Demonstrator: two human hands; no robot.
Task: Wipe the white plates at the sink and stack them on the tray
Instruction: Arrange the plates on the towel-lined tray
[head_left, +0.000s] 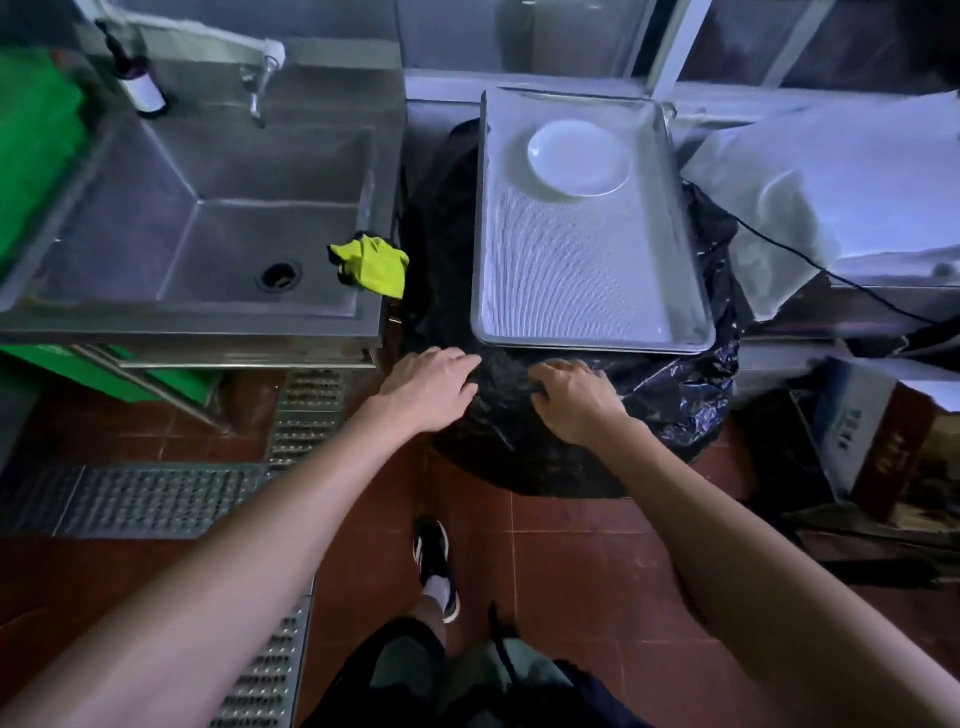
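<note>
A white plate (579, 157) lies in the far part of a metal tray (592, 291), which sits on top of a bin lined with a black plastic bag (670, 400). A yellow-green cloth (371, 265) is draped over the right rim of the steel sink (208, 228). My left hand (428, 387) rests on the bag's near rim with its fingers bent over the edge. My right hand (574, 397) grips the bag's rim just in front of the tray, fingers curled into the plastic.
A tap (262, 78) and a dark bottle (137, 78) stand at the back of the sink. Crumpled white sheeting (841, 182) covers a counter on the right, with a black cable (810, 260) across it. A floor drain grate (156, 499) lies below the sink.
</note>
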